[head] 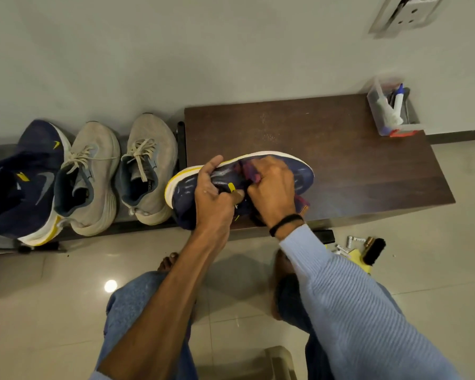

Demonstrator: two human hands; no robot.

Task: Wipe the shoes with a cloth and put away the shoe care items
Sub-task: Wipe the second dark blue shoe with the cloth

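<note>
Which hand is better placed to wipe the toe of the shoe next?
Right. The right hand grips the cloth against the shoe, on the toe side; the left hand grips its other end, steadying it on the bench.

Head camera looks steeply down (close) onto bench (340, 149)

Wooden bench (354, 160) with navy shoe (303, 171) and clear box (379, 111), three shoes (93, 182) on low rack (137, 227), brush (373, 252) on floor (436, 256)

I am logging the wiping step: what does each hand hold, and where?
Left hand grips the navy shoe at its middle, thumb on the sole edge. Right hand holds the purple cloth, bunched, against the upper.
</note>
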